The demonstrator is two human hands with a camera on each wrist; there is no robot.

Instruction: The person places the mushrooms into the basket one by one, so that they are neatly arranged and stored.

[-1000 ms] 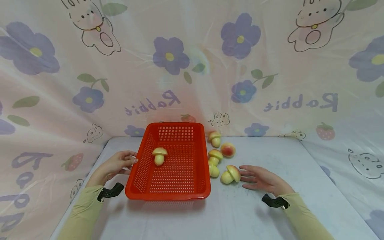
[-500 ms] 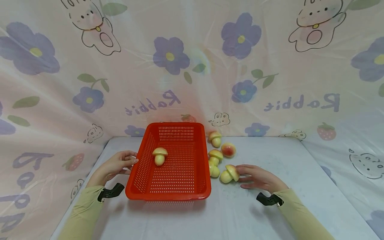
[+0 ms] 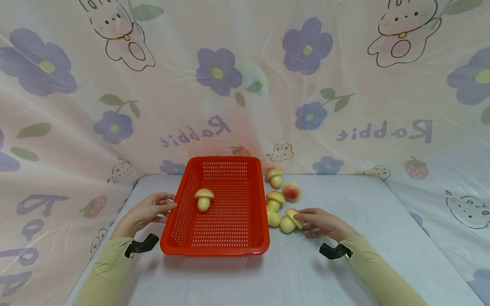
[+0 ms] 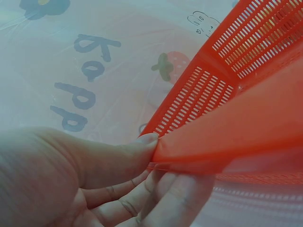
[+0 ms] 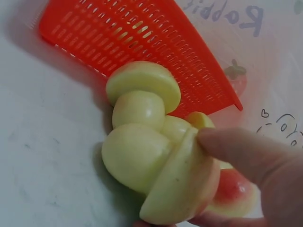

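My left hand (image 3: 151, 209) pinches the left rim of a red plastic basket (image 3: 246, 250) between thumb and fingers; the thumb (image 4: 147, 139) lies over the rim in the left wrist view. My right hand (image 3: 323, 223) holds a toy mushroom (image 3: 289, 221) by its cap, the thumb on one side and fingertips showing beyond the other in the right wrist view. This mushroom is pale yellow with a reddish cap top, and its stem (image 5: 135, 153) points toward the basket. Inside the basket lies another mushroom (image 3: 204, 199), cap toward the back.
Right of the basket, close to its wall, lie more mushrooms: one (image 3: 274, 177) at the back, another (image 3: 274, 199) nearer, and a partly hidden one (image 3: 273, 217). A red-topped round piece (image 3: 292, 191) sits beside them. A printed curtain (image 3: 260, 85) hangs behind the white table (image 3: 237, 284).
My right hand has moved left onto the nearest mushroom and now grips its cap; the mushroom has shifted slightly left. My left hand stays at the basket rim.
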